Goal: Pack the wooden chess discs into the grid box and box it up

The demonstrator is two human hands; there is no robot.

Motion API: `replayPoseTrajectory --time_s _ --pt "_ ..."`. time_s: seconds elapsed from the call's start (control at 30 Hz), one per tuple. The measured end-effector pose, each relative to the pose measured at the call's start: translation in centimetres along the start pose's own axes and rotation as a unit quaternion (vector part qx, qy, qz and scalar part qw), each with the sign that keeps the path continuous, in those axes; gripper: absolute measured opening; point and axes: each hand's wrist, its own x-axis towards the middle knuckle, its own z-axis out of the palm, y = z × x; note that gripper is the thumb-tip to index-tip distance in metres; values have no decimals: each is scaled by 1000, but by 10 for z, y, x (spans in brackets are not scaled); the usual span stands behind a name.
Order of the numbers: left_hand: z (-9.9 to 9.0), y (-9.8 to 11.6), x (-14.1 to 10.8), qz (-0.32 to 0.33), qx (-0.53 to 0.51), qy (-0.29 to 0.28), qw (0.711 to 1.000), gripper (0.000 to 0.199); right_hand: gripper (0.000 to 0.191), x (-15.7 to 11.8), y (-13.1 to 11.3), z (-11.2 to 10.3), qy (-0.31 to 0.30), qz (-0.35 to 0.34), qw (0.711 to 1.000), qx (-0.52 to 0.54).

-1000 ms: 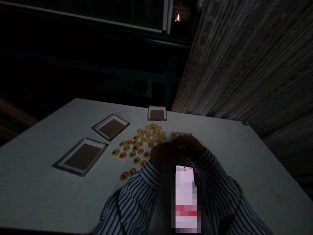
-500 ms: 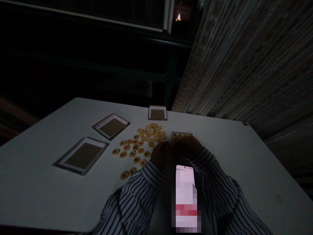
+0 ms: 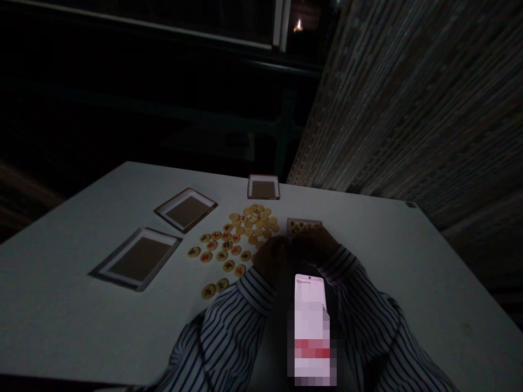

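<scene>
My left hand is at the right edge of a spread of round wooden pieces, marked in red or black, with plain-faced ones behind. My right hand lies over the near part of a small box, where rows of black-marked pieces show. Both hands are dark and close together at the box's near left corner. Their fingertips are hidden in shadow, so what they hold, if anything, cannot be made out.
A lit phone lies between my forearms. Three shallow trays stand on the white table: one at the left, one behind it, one at the back. A bead curtain hangs at the right.
My left hand has shifted slightly right, closer to my right hand. The box, pieces and trays look the same.
</scene>
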Motion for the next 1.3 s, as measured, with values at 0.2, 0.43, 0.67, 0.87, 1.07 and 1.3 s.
replayPoseTrajectory --time_s 0.2,0.43,0.67,0.87,1.07,1.3 --pt "1 3 -1 0 7 -4 1000 24 28 -1 -2 -2 -12 27 1000 -9" --pt "-2 7 -4 4 9 -25 1000 25 28 -3 -3 -4 -12 29 1000 0" --pt "-1 8 -4 9 18 -14 1000 23 26 -4 -2 -6 -18 16 1000 -1" --pt "0 7 -4 -2 27 -16 1000 24 28 -4 -3 -7 -27 14 999 -14" --pt "1 7 -5 -7 35 -21 999 24 26 -3 -2 -4 -34 9 999 -7" --pt "0 7 -5 -5 47 -28 998 25 26 -4 -3 -4 -28 18 999 -7"
